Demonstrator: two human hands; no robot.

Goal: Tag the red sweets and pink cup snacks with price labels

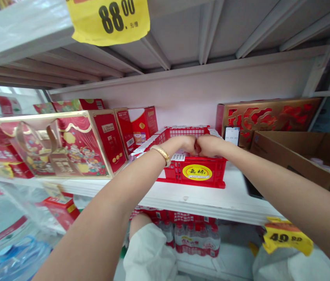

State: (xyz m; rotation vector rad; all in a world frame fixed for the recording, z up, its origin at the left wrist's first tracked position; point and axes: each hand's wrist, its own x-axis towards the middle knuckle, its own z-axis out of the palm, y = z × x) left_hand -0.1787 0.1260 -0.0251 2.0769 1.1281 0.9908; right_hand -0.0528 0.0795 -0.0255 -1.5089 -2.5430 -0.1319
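Both hands meet over the front of a red plastic crate (182, 175) that stands on the white shelf (165, 197). My left hand (188, 144), with a gold-coloured bangle (161, 155) at the wrist, is closed, its knuckles toward my right hand. Curled up as well, my right hand (207, 144) touches or nearly touches the left. Anything inside the fingers is hidden. Just below the left hand, a white label with dark lines (178, 157) shows at the crate's rim. White striped strips (150, 141) lie along its left edge. Most of the crate's inside is covered.
Red and gold gift boxes (99, 144) stand on the left, with another gift box (270, 117) behind right. A device with a lit screen (231, 134) and an open cardboard carton (288, 154) are to the right. Bottled-water packs (197, 238) sit below. A price sign (110, 19) hangs overhead.
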